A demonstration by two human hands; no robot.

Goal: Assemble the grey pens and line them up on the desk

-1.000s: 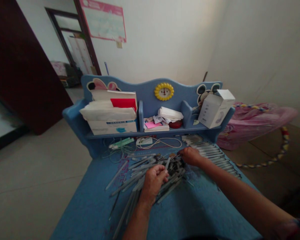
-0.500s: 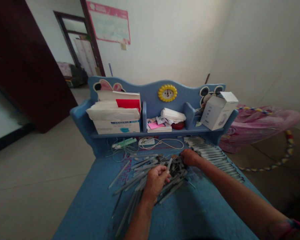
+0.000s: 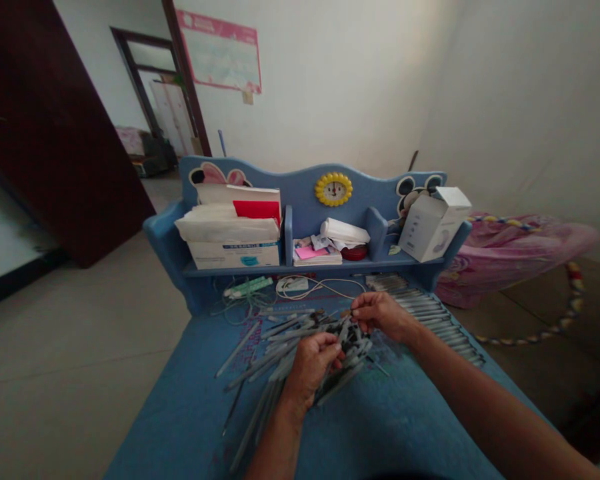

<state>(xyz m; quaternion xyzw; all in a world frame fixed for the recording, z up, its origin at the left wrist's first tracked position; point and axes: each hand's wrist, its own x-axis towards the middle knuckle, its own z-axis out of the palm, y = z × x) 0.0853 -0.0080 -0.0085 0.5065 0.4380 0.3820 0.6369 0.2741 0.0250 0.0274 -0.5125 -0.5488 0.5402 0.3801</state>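
Note:
My left hand (image 3: 313, 367) is closed with thumb and fingers around a slim, pale grey pen barrel (image 3: 345, 331), which points up and away. At the barrel's upper end my right hand (image 3: 383, 315) pinches with thumb and forefinger; a small dark piece seems to be at its fingertips, too small to name. Under and around both hands spreads a loose pile of grey pen barrels (image 3: 285, 347), mixed with small black pieces (image 3: 353, 347). To the right of my right hand, a row of pens (image 3: 437, 317) lies side by side on the blue desk (image 3: 165, 400).
Along the desk's back runs a blue shelf (image 3: 330, 268) with a paper-filled box (image 3: 235, 254), a white roll (image 3: 345, 231) and an open white carton (image 3: 430, 230). Below it lie a white cord (image 3: 325, 285) and green-white sticks (image 3: 249, 287). A hoop (image 3: 575, 307) leans at the right.
My right hand has moved left from the pile's right side to the tip of the barrel in my left hand. The left hand has stayed nearly still.

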